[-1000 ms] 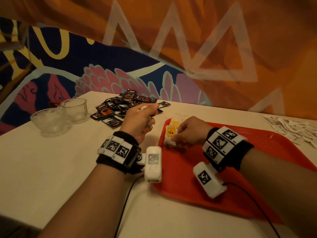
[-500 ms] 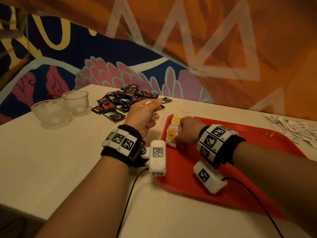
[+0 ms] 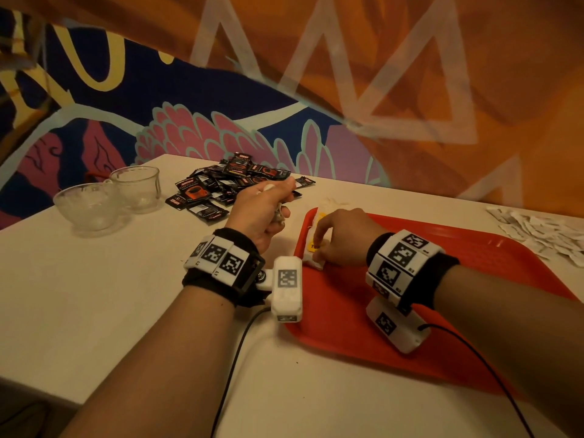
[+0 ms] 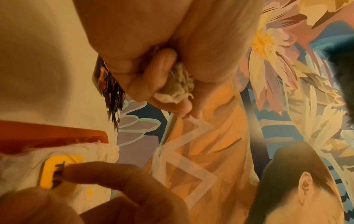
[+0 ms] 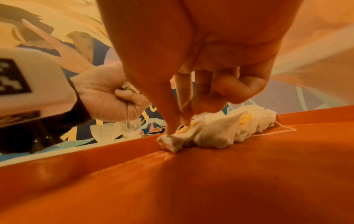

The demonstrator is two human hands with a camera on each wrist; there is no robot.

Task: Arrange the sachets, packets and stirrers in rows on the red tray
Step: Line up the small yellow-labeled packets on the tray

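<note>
Laying tea bags in a row along the red tray's left edge: the right hand pinches the nearest bag's tag; the left hand, fisted round spare bags, waits beside. Ideally each bag is pressed flat, touching its neighbour.

The red tray looks like smooth plastic with a faint sheen. The tea bags along its left edge are thin, crinkled white paper with yellow paper tags. The dark sachets near the table's far edge are glossy foil. Two bowls at its left edge are clear glass. The table is matt white.
</note>
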